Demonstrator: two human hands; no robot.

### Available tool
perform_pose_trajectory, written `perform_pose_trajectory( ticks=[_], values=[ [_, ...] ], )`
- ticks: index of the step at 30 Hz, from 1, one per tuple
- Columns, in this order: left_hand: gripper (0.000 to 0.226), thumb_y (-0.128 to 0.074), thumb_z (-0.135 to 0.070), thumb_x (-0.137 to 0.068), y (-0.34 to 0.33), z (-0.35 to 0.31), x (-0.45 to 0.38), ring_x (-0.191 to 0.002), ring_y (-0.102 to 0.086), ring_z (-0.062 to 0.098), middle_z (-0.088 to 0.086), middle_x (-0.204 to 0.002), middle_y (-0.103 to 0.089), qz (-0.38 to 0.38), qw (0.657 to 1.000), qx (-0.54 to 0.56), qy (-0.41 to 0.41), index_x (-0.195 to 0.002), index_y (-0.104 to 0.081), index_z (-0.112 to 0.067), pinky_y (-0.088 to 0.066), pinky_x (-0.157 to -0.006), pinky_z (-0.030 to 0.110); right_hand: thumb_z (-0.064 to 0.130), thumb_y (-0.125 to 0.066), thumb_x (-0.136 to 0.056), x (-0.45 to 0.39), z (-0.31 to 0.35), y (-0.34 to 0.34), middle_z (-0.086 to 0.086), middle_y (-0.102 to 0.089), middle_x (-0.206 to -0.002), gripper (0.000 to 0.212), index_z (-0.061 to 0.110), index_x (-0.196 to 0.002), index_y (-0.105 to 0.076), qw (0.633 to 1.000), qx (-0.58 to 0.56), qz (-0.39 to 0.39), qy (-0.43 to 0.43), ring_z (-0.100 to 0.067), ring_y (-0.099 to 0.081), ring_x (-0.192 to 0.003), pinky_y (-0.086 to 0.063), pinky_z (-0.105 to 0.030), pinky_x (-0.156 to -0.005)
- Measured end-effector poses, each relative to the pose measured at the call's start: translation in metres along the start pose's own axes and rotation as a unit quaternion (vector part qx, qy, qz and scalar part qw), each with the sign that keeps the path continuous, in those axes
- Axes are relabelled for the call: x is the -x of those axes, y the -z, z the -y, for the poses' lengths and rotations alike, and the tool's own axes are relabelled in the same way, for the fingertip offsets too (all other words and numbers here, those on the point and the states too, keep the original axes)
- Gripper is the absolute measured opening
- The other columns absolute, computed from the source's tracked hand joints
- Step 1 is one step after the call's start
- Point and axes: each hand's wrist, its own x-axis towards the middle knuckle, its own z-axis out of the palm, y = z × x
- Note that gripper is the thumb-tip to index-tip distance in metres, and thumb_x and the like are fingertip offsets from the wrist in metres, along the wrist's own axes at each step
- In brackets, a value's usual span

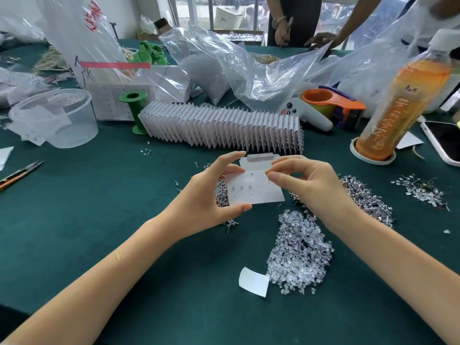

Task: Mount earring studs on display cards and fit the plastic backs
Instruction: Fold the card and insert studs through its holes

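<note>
A white display card [256,192] is held above the green table, and three studs sit in its left holes. My left hand [211,195] grips the card's left edge, thumb under its lower edge and fingers over the top. My right hand [306,183] pinches its thumb and forefinger together just above the card's right half; whether a stud is between them is too small to tell. Clear plastic backs [298,252] lie in a pile below the card. Loose metal studs [368,197] are heaped to the right, partly behind my right hand.
A long row of finished cards [224,125] stands behind my hands. An orange drink bottle [398,108], a tape dispenser [331,103] and a phone [445,140] sit at right. A clear tub [54,118], green spool [134,113] and snips [20,173] are at left. Other people stand at the far edge.
</note>
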Motion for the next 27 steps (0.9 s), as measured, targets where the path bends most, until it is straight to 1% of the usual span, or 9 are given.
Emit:
perform_pose_trajectory(
  ticks=[2,4,7,14,17,19,21,23,27],
  values=[
    [0.085,-0.082,-0.032,-0.069,0.000,-0.002,0.001,-0.112,-0.053,-0.004,-0.011,-0.119,-0.061,0.003,1.000,0.005,-0.006,-0.139,-0.033,-0.034,-0.035,-0.100,0.012,0.022,-0.077,-0.077,0.000,-0.005,-0.003,0.011,-0.067,-0.103,0.005,0.027,-0.075,-0.076,1.000,0.000,0.008,-0.026,-0.002,-0.062,-0.091,-0.048,-0.012,-0.076],
    [0.085,-0.082,-0.031,-0.069,0.000,-0.003,0.001,-0.113,-0.054,-0.001,-0.012,-0.119,-0.061,0.005,1.000,0.013,-0.009,-0.139,-0.034,-0.033,-0.035,-0.101,0.014,0.025,-0.077,-0.077,0.000,-0.007,-0.005,0.014,-0.065,-0.106,0.004,0.028,-0.075,-0.076,0.999,-0.002,0.017,-0.044,0.001,-0.061,-0.094,-0.046,-0.016,-0.081],
    [0.085,-0.082,-0.031,-0.070,0.000,-0.005,0.001,-0.114,-0.055,0.002,-0.012,-0.119,-0.061,0.012,1.000,0.022,-0.011,-0.139,-0.033,-0.033,-0.036,-0.102,0.016,0.028,-0.076,-0.078,0.000,-0.008,-0.006,0.018,-0.064,-0.109,0.004,0.030,-0.075,-0.076,0.998,0.002,0.019,-0.054,0.007,-0.058,-0.098,-0.041,-0.014,-0.080],
    [0.084,-0.081,-0.032,-0.070,0.000,-0.006,0.001,-0.115,-0.055,0.004,-0.013,-0.119,-0.061,0.016,0.999,0.030,-0.013,-0.139,-0.033,-0.032,-0.037,-0.103,0.019,0.026,-0.076,-0.078,0.002,-0.009,-0.007,0.018,-0.063,-0.112,0.005,0.029,-0.075,-0.077,0.998,-0.029,0.020,-0.056,0.000,-0.058,-0.106,-0.042,-0.022,-0.090],
    [0.084,-0.082,-0.031,-0.070,0.000,-0.007,0.001,-0.114,-0.055,0.005,-0.014,-0.119,-0.061,0.014,0.999,0.032,-0.011,-0.139,-0.034,-0.031,-0.037,-0.102,0.018,0.023,-0.077,-0.078,0.002,-0.009,-0.007,0.014,-0.063,-0.113,0.004,0.027,-0.075,-0.077,0.996,-0.049,0.028,-0.063,-0.008,-0.061,-0.107,-0.048,-0.033,-0.095],
    [0.084,-0.082,-0.031,-0.070,0.001,-0.008,0.001,-0.113,-0.056,0.005,-0.014,-0.118,-0.061,0.010,0.999,0.034,-0.010,-0.139,-0.034,-0.031,-0.038,-0.101,0.019,0.021,-0.077,-0.078,0.003,-0.009,-0.007,0.012,-0.063,-0.114,0.005,0.026,-0.076,-0.077,0.996,-0.054,0.034,-0.068,-0.010,-0.061,-0.106,-0.049,-0.037,-0.097],
    [0.083,-0.081,-0.033,-0.070,0.002,-0.009,0.001,-0.113,-0.056,0.006,-0.014,-0.118,-0.062,0.008,0.999,0.037,-0.007,-0.139,-0.035,-0.031,-0.039,-0.102,0.022,0.020,-0.077,-0.078,0.003,-0.009,-0.007,0.011,-0.063,-0.114,0.006,0.026,-0.077,-0.077,0.995,-0.053,0.040,-0.070,-0.009,-0.062,-0.105,-0.049,-0.035,-0.096],
    [0.082,-0.080,-0.033,-0.070,0.002,-0.009,0.001,-0.113,-0.056,0.007,-0.013,-0.118,-0.062,0.006,0.999,0.041,-0.005,-0.139,-0.035,-0.031,-0.039,-0.102,0.022,0.020,-0.075,-0.080,0.004,-0.009,-0.006,0.009,-0.065,-0.112,0.010,0.029,-0.082,-0.074,0.995,-0.052,0.044,-0.069,-0.007,-0.063,-0.100,-0.050,-0.030,-0.091],
    [0.083,-0.080,-0.033,-0.070,0.003,-0.011,0.001,-0.114,-0.056,0.007,-0.012,-0.118,-0.062,0.003,0.999,0.045,-0.002,-0.139,-0.033,-0.032,-0.038,-0.102,0.021,0.024,-0.071,-0.083,0.003,-0.005,-0.002,0.007,-0.063,-0.114,0.028,0.038,-0.105,-0.062,0.995,-0.078,0.023,-0.060,-0.008,-0.061,-0.101,-0.047,-0.021,-0.079]
  ],
)
